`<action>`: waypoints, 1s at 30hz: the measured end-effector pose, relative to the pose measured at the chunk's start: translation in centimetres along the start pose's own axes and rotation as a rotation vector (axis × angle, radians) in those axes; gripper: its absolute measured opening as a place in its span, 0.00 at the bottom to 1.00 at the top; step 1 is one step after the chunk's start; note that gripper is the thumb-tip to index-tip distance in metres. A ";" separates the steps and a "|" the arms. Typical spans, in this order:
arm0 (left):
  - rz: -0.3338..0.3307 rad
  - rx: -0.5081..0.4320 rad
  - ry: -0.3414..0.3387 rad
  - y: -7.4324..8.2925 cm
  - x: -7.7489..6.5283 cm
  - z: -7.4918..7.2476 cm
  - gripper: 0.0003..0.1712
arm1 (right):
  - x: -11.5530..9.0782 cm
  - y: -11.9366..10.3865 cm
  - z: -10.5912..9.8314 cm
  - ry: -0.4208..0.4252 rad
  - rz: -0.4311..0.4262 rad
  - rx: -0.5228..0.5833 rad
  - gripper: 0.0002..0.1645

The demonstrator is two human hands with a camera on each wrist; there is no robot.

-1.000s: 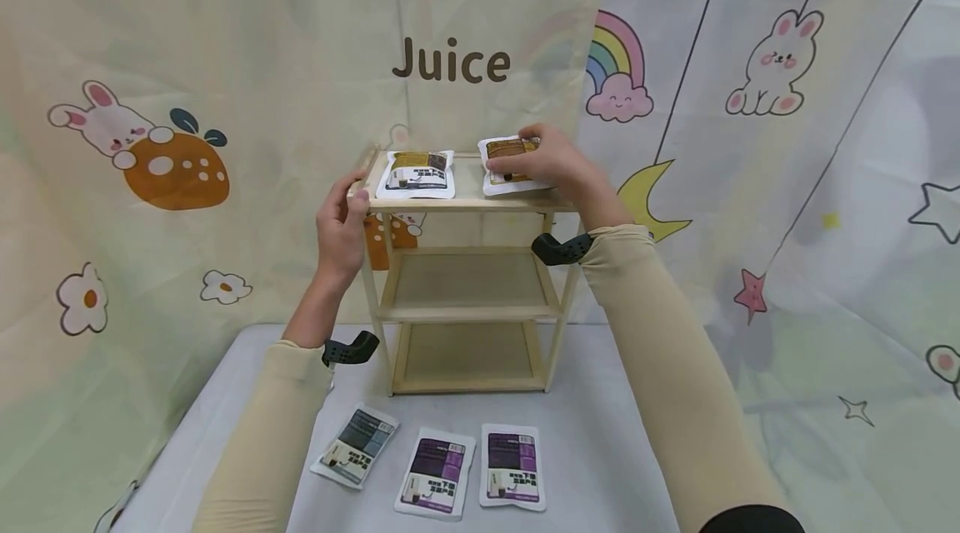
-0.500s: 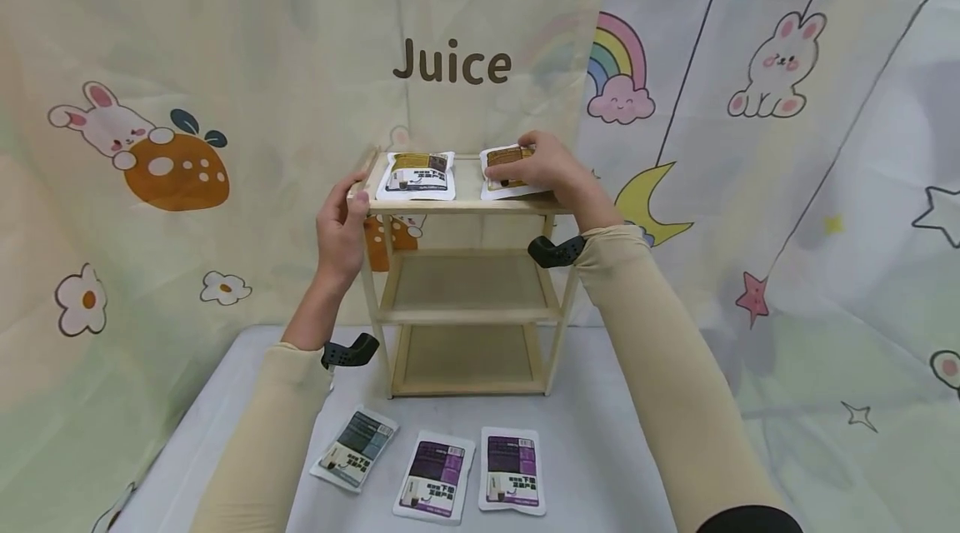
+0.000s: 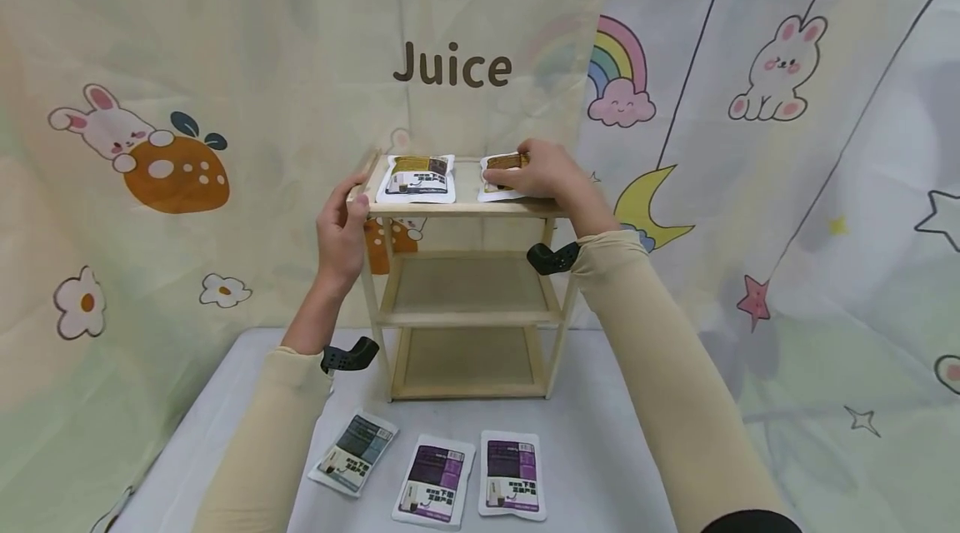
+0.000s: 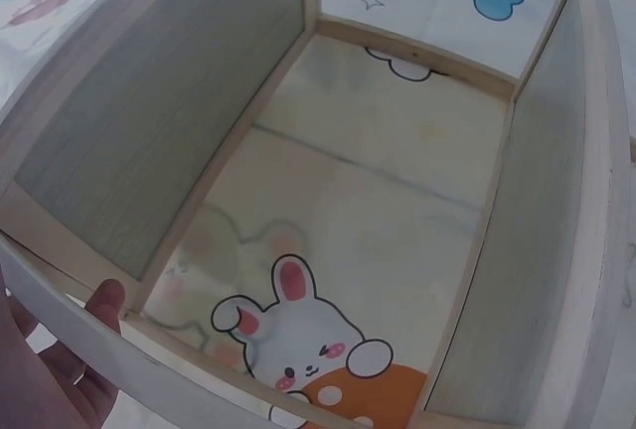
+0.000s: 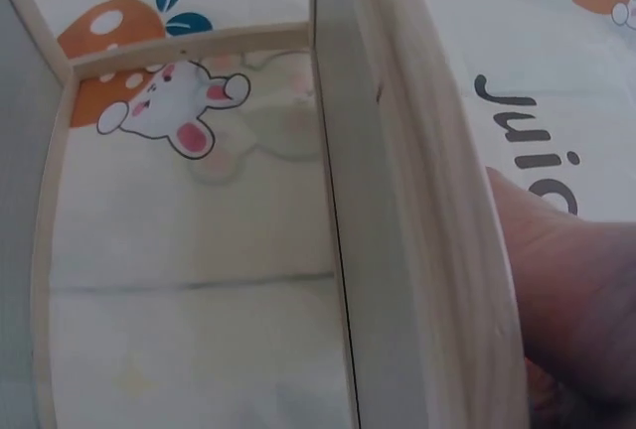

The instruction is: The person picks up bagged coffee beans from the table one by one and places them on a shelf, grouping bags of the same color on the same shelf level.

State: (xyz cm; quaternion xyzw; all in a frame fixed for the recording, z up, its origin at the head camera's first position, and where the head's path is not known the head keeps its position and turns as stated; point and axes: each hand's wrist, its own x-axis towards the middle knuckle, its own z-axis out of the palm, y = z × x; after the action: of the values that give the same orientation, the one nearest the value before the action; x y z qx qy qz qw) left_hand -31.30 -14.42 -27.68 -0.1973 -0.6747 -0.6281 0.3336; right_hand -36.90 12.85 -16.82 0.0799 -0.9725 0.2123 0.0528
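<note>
A three-tier wooden shelf rack (image 3: 468, 321) stands in the middle of the head view. My left hand (image 3: 342, 233) grips the left end of its top tier, thumb in front and fingers behind; in the left wrist view its fingertips wrap the wooden edge. On the top tier's right side, my right hand (image 3: 551, 176) holds a white packet with a brown-gold label (image 3: 495, 191), partly hidden beneath the fingers. A similar packet with a gold label (image 3: 417, 177) lies flat on the tier's left side. In the right wrist view, the tier's edge hides most of the right hand (image 5: 576, 300).
Three packets lie on the white-covered table (image 3: 600, 433) before the rack: one with a grey-green label (image 3: 355, 451) at an angle, and two with purple labels, a middle packet (image 3: 435, 481) and a right packet (image 3: 513, 475). A printed curtain (image 3: 300, 58) hangs close behind.
My right hand has moved slightly left and down with the brown-gold packet, which now lies lower and flatter on the top tier. The left hand keeps its grip.
</note>
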 end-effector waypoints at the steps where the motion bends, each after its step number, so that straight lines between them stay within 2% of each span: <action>1: -0.002 0.001 0.001 0.0 -0.1 0.0 0.27 | -0.1 0.0 0.1 0.001 -0.009 -0.025 0.52; 5: -0.013 0.015 0.001 0.0 -0.3 -0.1 0.27 | -0.4 -0.2 0.3 0.006 -0.011 -0.063 0.52; 11: 0.007 0.013 -0.006 0.1 -0.1 -0.1 0.26 | -1.1 -0.5 -0.4 0.044 -0.014 -0.115 0.52; 15: 0.016 0.007 -0.005 0.1 0.0 -0.1 0.27 | -1.9 -0.7 -1.0 0.024 -0.020 -0.143 0.50; 20: 0.051 0.012 0.000 0.4 0.3 -0.3 0.28 | -2.7 -1.4 -2.1 -0.013 -0.071 -0.116 0.47; 23: 0.047 0.021 0.004 0.6 0.4 -0.4 0.28 | -3.3 -1.5 -2.6 -0.014 -0.096 -0.107 0.45; 30: 0.013 -0.023 -0.003 0.2 0.1 -0.2 0.27 | -5.0 -0.7 -3.1 0.062 -0.087 -0.001 0.37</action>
State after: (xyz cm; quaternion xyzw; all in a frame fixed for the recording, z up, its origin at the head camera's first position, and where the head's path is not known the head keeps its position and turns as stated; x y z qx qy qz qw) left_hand -31.14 -14.63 -27.49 -0.2066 -0.6665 -0.6334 0.3344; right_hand -31.66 14.22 -14.46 0.1156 -0.9660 0.2119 0.0922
